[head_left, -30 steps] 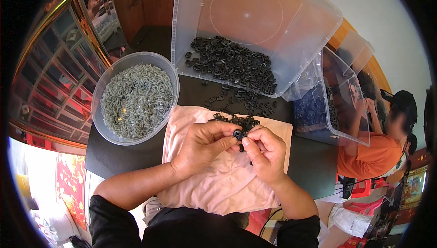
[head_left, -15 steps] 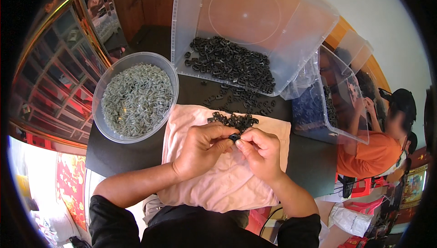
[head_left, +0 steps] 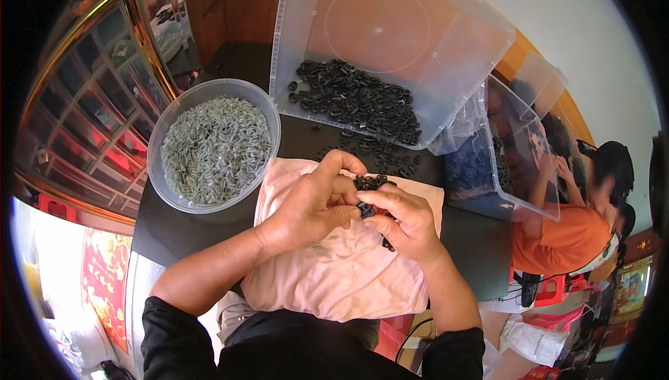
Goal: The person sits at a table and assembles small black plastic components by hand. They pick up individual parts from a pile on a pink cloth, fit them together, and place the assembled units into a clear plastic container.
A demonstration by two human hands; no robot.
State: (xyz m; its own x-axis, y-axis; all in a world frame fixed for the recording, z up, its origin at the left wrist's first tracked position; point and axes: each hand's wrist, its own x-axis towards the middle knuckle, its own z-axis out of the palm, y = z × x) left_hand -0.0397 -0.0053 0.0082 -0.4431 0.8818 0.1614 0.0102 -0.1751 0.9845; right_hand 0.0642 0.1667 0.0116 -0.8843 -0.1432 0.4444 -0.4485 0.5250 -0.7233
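Over a pink cloth (head_left: pixel 313 279), my two hands meet at a small black plastic part (head_left: pixel 365 210). My left hand (head_left: pixel 306 206) has its thumb against the part's left side and its index finger arched above. On the other side, my right hand (head_left: pixel 406 221) pinches the part between thumb and forefinger. Just beyond the fingers is a heap of similar black parts (head_left: pixel 373 183), partly covered by my hands. Another black piece (head_left: pixel 388 244) shows beneath my right hand. How the part is built is too small to make out.
At left stands a round clear tub (head_left: pixel 152 164) of small grey pieces. A large clear bin (head_left: pixel 481 45) lies tipped with black parts inside, some spilled onto the dark table (head_left: pixel 481 247). A second clear bin (head_left: pixel 516 202) is at right, near a person in an orange shirt (head_left: pixel 564 237).
My left index finger has lifted and arched away from the part. My right hand has turned slightly, and a black piece now shows beneath it. The whole view has shifted a little.
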